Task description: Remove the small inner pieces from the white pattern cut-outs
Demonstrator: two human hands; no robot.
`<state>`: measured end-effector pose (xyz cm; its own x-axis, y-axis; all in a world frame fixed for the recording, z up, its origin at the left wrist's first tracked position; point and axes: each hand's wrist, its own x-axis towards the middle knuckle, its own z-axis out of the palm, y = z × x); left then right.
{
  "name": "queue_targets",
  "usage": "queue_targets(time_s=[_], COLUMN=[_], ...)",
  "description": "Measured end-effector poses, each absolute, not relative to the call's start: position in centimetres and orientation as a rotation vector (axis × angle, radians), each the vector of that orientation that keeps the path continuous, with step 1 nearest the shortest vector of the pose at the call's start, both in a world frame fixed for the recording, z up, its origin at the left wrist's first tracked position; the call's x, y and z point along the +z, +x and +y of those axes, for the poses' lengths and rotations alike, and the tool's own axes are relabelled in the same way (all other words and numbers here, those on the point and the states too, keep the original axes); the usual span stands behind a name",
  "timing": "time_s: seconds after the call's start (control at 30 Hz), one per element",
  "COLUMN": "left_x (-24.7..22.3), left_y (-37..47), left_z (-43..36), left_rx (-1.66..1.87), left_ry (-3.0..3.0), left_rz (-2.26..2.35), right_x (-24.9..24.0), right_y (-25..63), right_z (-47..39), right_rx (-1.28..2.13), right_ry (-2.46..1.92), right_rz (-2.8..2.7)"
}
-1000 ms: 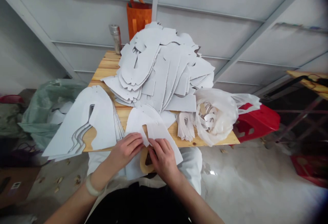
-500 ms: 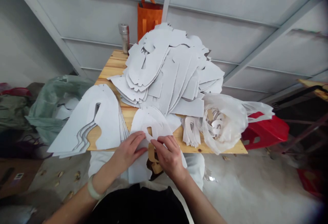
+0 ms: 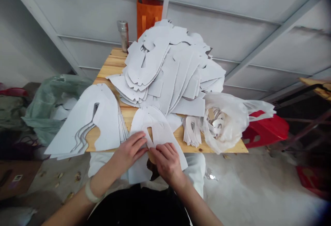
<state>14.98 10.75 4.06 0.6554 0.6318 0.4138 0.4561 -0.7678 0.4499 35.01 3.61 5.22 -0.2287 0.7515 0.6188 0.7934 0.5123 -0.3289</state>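
A white cardboard cutout with a rounded top and a central slot lies at the table's near edge, overhanging towards my lap. My left hand rests on its left half beside the slot, fingers stretched out flat over the sheet. At the lower end of the slot, my right hand has its fingers bent and pinched on a small tan cardboard piece, mostly covered by the fingers. Left of my hands is a fanned stack of similar white cutouts.
A large heap of white cutouts covers the back of the wooden table. Small curved pieces and a clear plastic bag sit on the right. A metal flask, orange bag, green bag and red stool surround them.
My right hand has shifted slightly and turned its fingers down over the slot's lower end. Less of the tan piece shows beneath it. My left hand stays on the cutout.
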Motion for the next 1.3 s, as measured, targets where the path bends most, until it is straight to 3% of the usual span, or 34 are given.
queue_targets(time_s=[0.67,1.03,1.3], left_x=[5.3,6.3,5.9], left_y=[15.0,14.9,14.9], left_z=[11.6,12.1,12.4], left_rx=[0.793,0.714,0.724], left_ry=[2.810,2.830,2.886], left_rz=[0.619,0.530,0.472], right_x=[3.3,5.7,5.9], right_y=[34.0,35.0,36.3], right_z=[1.1,0.6,0.5], right_rx=[0.039,0.584,0.769], right_ry=[-1.374,-1.072,-0.977], right_rz=[-1.820,-1.631,-1.587])
